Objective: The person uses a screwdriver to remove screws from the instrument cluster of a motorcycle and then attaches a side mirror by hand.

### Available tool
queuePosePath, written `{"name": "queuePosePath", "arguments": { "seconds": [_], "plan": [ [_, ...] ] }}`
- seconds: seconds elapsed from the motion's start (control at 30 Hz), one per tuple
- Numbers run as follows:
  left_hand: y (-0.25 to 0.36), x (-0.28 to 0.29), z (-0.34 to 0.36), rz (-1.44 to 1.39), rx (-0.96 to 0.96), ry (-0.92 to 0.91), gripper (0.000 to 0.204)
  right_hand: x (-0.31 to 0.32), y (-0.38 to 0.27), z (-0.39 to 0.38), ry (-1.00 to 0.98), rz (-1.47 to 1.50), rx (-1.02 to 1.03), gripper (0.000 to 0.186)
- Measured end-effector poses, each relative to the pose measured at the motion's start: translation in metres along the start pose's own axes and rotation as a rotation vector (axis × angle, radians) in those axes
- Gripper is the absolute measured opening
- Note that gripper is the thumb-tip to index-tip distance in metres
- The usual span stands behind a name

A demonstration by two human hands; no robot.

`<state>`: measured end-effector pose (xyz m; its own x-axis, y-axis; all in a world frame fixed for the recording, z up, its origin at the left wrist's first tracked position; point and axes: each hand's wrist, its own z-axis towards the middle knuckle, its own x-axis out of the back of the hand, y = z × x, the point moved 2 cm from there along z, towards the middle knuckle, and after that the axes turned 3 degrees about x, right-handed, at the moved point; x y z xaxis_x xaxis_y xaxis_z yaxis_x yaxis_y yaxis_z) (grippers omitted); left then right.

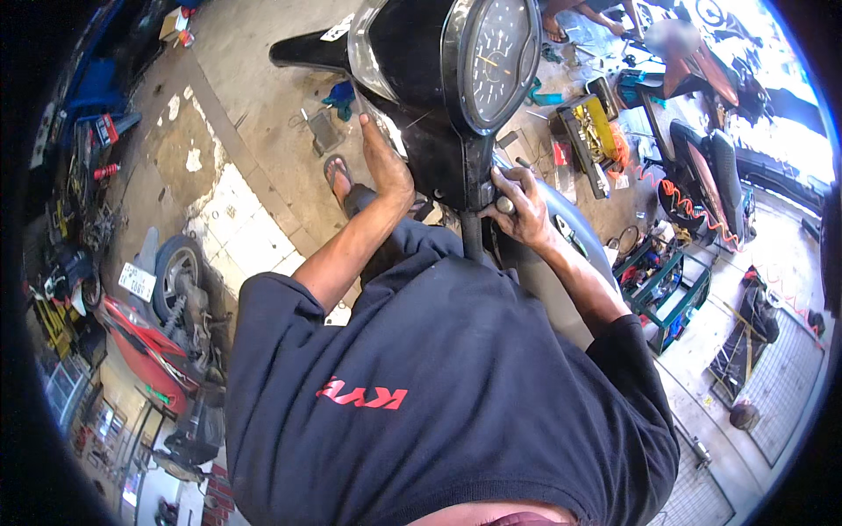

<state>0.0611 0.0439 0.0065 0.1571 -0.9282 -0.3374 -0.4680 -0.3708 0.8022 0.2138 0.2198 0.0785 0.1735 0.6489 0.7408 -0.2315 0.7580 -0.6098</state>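
Note:
A black scooter handlebar cover (412, 118) with a round speedometer (498, 66) and a clear headlight lens (375, 53) stands in front of my chest. My left hand (386, 167) supports its lower left side; the thumb sticks out and the other fingers are mostly hidden behind the cover. At the lower right edge, by a black handlebar grip (472, 237), my right hand (524, 209) holds the cover with bent fingers. A small rounded grey piece (505, 205) shows at those fingers, its kind unclear.
A yellow-and-black toolbox (583, 131) and an orange coiled hose (680, 197) lie at the right. Further right is a green metal rack (675, 302) of parts. A red motorcycle (145, 351) stands at the left. Another person's hand (614, 26) is at the far right.

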Motion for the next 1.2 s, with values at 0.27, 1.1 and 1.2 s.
{"name": "queuePosePath", "arguments": {
  "seconds": [0.27,1.1,1.2],
  "plan": [
    [0.015,-0.012,-0.004,-0.169,0.073,-0.14,0.075,0.015,-0.015,0.026,-0.008,0.096,-0.276,0.063],
    [0.003,-0.014,-0.038,0.462,-0.159,0.144,0.087,0.037,-0.006,0.057,-0.411,0.228,-0.391,0.11],
    [0.019,-0.013,-0.051,0.326,-0.034,-0.111,0.087,0.039,0.007,0.054,-0.304,0.369,-0.328,0.103]
  ]
}}
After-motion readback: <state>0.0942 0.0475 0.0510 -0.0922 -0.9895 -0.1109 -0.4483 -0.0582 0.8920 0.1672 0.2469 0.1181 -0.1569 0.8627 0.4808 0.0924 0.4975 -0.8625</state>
